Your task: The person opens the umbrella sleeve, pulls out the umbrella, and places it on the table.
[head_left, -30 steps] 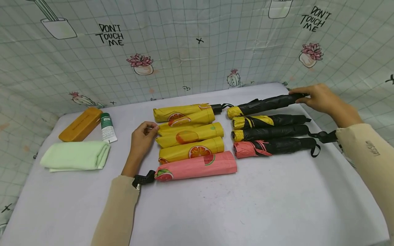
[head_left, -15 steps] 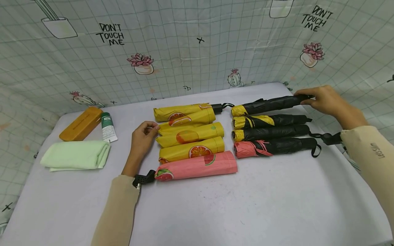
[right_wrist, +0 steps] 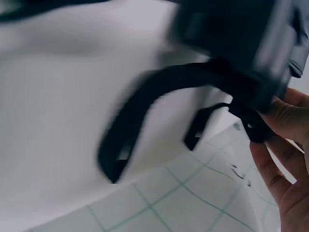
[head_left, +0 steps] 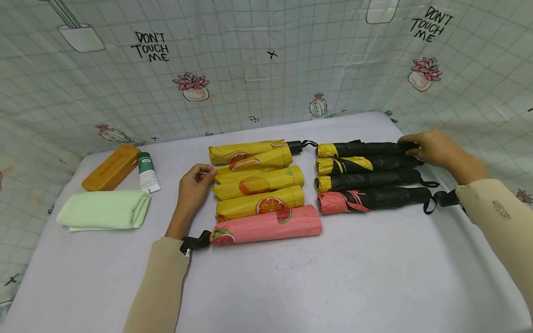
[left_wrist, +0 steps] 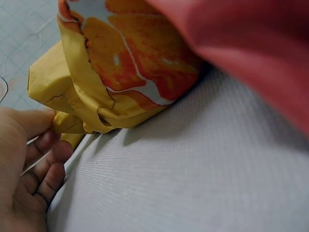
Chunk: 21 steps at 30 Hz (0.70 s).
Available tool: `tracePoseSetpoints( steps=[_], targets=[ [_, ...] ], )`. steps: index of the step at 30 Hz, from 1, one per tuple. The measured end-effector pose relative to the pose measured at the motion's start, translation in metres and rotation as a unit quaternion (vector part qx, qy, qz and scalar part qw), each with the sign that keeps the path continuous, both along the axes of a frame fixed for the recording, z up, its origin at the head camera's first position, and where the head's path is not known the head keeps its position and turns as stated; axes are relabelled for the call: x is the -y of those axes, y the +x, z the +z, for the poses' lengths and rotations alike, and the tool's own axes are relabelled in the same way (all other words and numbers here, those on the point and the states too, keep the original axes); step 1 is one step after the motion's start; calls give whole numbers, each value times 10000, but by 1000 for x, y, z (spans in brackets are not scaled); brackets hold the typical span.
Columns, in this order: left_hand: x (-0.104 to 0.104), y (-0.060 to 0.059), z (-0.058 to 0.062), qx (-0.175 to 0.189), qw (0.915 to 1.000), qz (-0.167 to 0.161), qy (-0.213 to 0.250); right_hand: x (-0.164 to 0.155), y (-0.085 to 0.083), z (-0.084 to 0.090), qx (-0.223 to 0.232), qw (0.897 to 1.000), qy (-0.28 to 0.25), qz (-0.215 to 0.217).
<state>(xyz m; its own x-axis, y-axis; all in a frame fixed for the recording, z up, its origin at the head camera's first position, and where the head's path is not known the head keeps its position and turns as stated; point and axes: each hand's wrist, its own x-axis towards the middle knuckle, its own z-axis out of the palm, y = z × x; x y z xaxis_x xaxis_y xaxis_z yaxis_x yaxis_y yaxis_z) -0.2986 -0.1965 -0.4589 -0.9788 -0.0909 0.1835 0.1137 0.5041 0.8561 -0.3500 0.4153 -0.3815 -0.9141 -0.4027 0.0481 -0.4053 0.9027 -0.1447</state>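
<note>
Toward the right back, my right hand [head_left: 433, 149] holds the end of the farthest black umbrella [head_left: 366, 148], a folded one with a yellow tip. In the right wrist view its dark end [right_wrist: 231, 43] is blurred, with black straps hanging near my fingers. My left hand [head_left: 194, 187] rests by the left row, its thumb and finger pinching the end of a yellow fruit-print umbrella sleeve [head_left: 254, 165]. In the left wrist view that thumb meets the yellow cloth [left_wrist: 67, 121]. A black end sticks out of the farthest yellow sleeve [head_left: 245, 151].
Two more yellow sleeves and a pink sleeve [head_left: 266, 225] lie nearer in the left row. Beside the right row are black-yellow umbrellas and a pink-black umbrella [head_left: 374, 201]. At left sit an orange-brown case [head_left: 111, 168], a green-white tube [head_left: 147, 172] and a pale green cloth [head_left: 104, 209].
My right hand has shifted the farthest black umbrella a little right and lowered its handle end, so it lies about parallel with the others. My left hand has stayed in place.
</note>
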Motion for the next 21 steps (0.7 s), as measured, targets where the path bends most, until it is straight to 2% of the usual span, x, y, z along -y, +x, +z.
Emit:
tracePoseSetpoints(
  steps=[5, 10, 12, 15, 17, 21],
  targets=[
    [1, -2, 4, 220, 9985, 18, 494, 2, 2, -1, 123, 9999, -9, -65],
    [7, -8, 9, 307, 9941, 71, 1039, 31, 1, 20, -217, 9993, -298, 66],
    [8, -13, 11, 316, 9949, 66, 955, 49, -1, 29, -276, 9985, -400, 235],
    [7, -22, 14, 269, 9964, 41, 799, 81, -5, 40, -74, 9978, -519, 410],
    [5, -29, 16, 193, 9977, -10, 654, 102, -9, 42, -61, 9966, -623, 527],
    [-1, -39, 16, 26, 9981, -129, 598, 138, -13, 42, 16, 9950, -861, 501]
  ],
)
